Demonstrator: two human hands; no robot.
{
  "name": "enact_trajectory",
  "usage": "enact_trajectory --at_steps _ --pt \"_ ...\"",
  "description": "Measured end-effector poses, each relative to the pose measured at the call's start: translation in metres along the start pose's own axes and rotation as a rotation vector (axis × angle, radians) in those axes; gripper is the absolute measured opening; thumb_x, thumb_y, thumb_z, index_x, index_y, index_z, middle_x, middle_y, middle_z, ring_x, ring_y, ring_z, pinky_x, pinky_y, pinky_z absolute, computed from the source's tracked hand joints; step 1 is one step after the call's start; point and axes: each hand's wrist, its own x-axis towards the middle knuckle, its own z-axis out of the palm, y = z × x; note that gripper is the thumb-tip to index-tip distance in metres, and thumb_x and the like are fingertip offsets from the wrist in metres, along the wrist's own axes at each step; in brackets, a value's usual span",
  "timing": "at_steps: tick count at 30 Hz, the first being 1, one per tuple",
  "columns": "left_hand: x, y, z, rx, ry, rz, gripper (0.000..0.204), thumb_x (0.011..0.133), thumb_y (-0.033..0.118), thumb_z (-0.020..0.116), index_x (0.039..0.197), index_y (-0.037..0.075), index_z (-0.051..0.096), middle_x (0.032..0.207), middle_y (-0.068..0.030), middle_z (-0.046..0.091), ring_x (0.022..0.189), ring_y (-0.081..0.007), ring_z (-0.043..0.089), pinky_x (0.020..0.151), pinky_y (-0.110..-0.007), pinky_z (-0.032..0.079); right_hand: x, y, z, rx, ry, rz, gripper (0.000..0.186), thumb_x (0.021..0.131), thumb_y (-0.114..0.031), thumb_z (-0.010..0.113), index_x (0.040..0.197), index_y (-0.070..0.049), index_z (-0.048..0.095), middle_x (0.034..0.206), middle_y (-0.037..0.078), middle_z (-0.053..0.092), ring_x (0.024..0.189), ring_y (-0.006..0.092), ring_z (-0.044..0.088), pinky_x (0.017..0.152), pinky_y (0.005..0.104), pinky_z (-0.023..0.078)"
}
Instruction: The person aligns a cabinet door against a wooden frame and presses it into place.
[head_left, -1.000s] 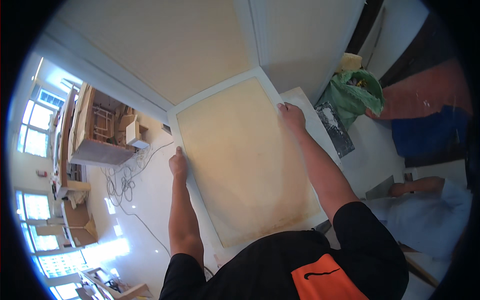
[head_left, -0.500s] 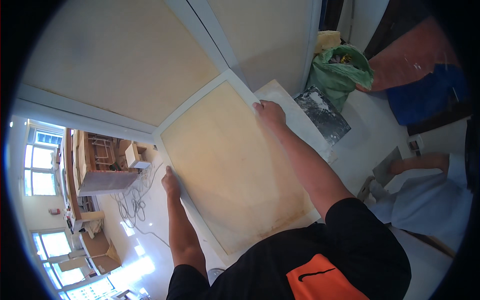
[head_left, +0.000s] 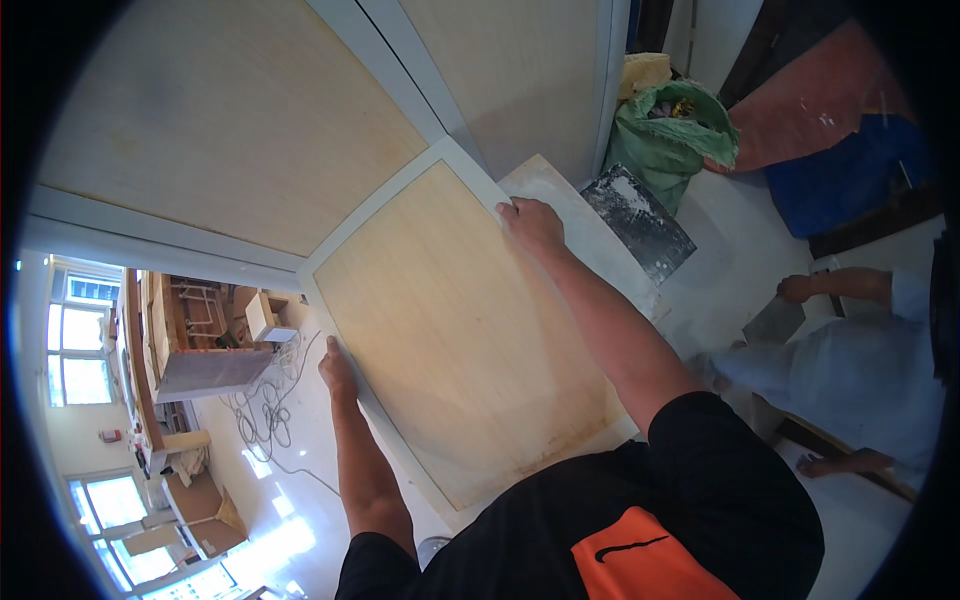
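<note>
A large framed wooden panel (head_left: 450, 330), with a tan face and pale grey border, slants down toward my body. My left hand (head_left: 338, 368) is closed around its left edge, thumb up along the border. On the opposite edge my right hand (head_left: 533, 226) grips the border higher up, its thumb lying on the top side. The panel's far corner meets the frame of a larger upright tan panel (head_left: 250, 120), and I cannot tell whether they are joined. My torso hides the near end.
A pale board (head_left: 590, 220) and a black-and-white stained board (head_left: 640, 220) lie right of the panel. Beyond is a green sack (head_left: 665, 140). At right a co-worker's hand (head_left: 795, 288) holds a flat grey plate (head_left: 772, 322). Looped cable (head_left: 268, 415) and a wooden workbench (head_left: 215, 350) are left.
The view has shifted slightly, with both my hands still on the panel's edges. At right the co-worker has moved, and a second hand of theirs now shows lower down.
</note>
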Motion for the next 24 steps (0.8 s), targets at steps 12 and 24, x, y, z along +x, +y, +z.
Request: enact_trajectory --at_steps 12,24 --pt "0.001 -0.001 -0.017 0.143 -0.110 -0.045 0.079 0.104 0.060 0.047 0.122 -0.015 0.067 0.114 -0.0271 0.072 0.103 -0.0318 0.067 0.092 -0.043 0.051 -0.016 -0.004 -0.005 0.024 0.008 0.053 0.046 0.101 -0.047 0.055 0.114 -0.007 0.074 0.114 0.021 0.074 0.110 0.0391 0.069 0.096 0.0511 0.053" --pt "-0.040 0.089 -0.121 0.020 0.186 0.268 0.078 0.107 0.059 0.040 0.117 -0.012 0.069 0.106 -0.0300 0.073 0.097 -0.0393 0.067 0.090 -0.048 0.050 -0.051 -0.086 -0.096 0.262 0.176 -0.168 0.054 0.098 -0.054 0.059 0.109 -0.003 0.076 0.094 0.022 0.075 0.094 0.0401 0.072 0.086 0.0492 0.053"
